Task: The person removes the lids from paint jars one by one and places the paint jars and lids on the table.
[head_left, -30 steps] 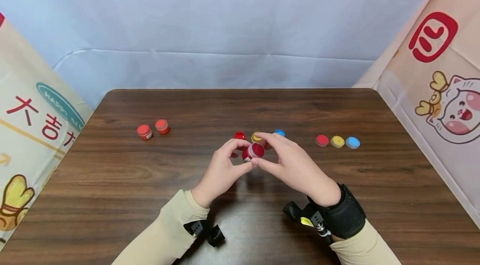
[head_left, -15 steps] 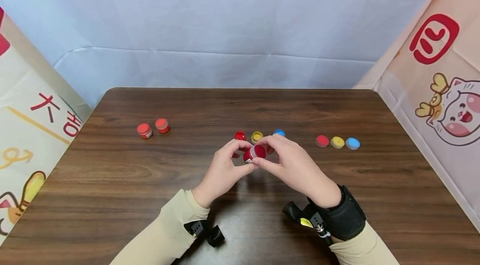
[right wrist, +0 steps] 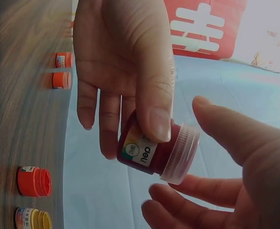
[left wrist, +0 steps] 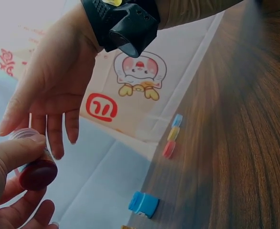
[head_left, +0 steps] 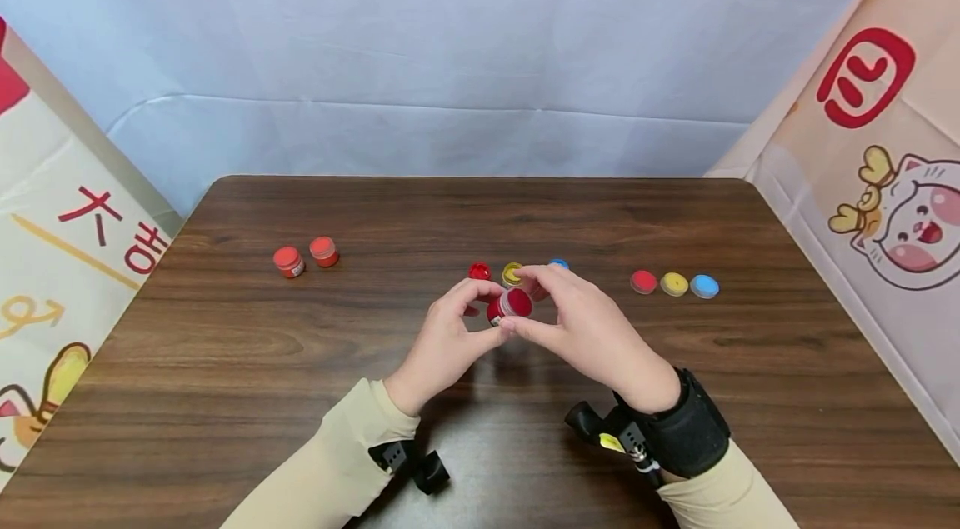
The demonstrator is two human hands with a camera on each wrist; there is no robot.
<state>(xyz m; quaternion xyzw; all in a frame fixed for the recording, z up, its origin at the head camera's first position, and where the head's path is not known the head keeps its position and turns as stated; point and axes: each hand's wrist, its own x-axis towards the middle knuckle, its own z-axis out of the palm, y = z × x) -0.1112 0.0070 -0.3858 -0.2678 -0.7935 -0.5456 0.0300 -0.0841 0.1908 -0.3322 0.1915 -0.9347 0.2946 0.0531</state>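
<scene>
Since half a second ago, the right hand has loosened its fingers outward from the cap, its forefinger now partly covering the yellow jar. Its fingers spread loosely around the cap, the thumb clear of it in the right wrist view. Opposite, the left hand pinches the dark red jar, tilted and held above the middle of the surface, a dark brown wood-grain top with rounded far corners and a glossy patch below the hands. Behind the grip stand a red jar, the yellow one and a blue jar; red, yellow and blue lids lie in a row to the right, two orange-red jars well off to the left. Creased pale cloth hangs beyond the far edge, with printed banners at both sides, the right one bearing a cartoon cat.
</scene>
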